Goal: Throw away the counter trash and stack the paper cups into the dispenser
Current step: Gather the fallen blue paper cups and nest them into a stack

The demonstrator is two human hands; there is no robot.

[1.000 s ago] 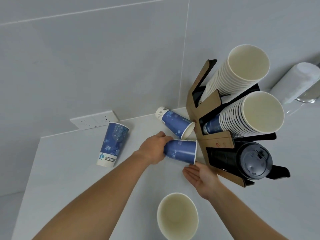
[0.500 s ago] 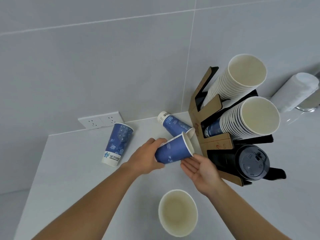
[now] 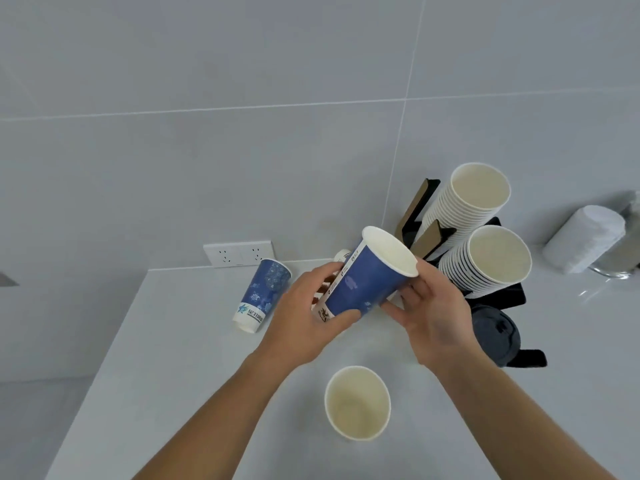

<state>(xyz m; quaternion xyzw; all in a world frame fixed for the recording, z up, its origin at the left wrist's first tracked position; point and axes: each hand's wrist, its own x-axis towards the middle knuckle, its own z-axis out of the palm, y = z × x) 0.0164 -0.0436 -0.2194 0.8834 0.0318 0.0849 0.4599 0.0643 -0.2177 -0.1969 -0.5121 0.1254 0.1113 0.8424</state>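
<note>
On a white counter (image 3: 173, 341) set against a grey tiled wall (image 3: 207, 133), a black and brown cup dispenser (image 3: 424, 206) stands at the right, holding two stacks of cream paper cups: an upper stack (image 3: 467, 199) and a lower stack (image 3: 488, 261). Below them sits a dark stack of lids (image 3: 498, 336). Farther right lies a white roll (image 3: 585, 237) beside a glass object, partly out of frame. A double wall socket (image 3: 239, 253) is fixed just above the counter's back edge.

Three blue cups show, plus one cream cup. Both hands grasp a blue paper cup (image 3: 367, 282) in the air in front of the dispenser, its mouth tilted up and right: the left hand (image 3: 304, 320) curls its fingers round the base, the right hand (image 3: 433, 313) braces the side below the rim. The held cup hides most of a second blue cup (image 3: 343, 255) behind it. Another blue cup (image 3: 261, 294), base down, stands near the socket; its logo and the held cup's print are too small to read. An open cream cup (image 3: 357, 403) stands nearest the camera.
</note>
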